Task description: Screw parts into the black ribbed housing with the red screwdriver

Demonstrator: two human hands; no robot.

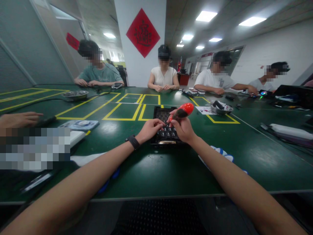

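My right hand is wrapped round a screwdriver with a bulbous red and black handle. Its red end points up and away to the right, while the shaft slants down to the left. My left hand, with a dark watch on the wrist, is closed in a pinch at the screwdriver's tip; whatever lies between those fingertips is too small to make out. Below both hands a black open case rests on the table, showing small light marks inside and a metallic strip along its near edge. My hands partly cover it.
On the green table run yellow tape outlines. White and blue gloves lie beside my right forearm. Metal bowls stand at left and right. A neighbour's hand is at far left; several people sit opposite.
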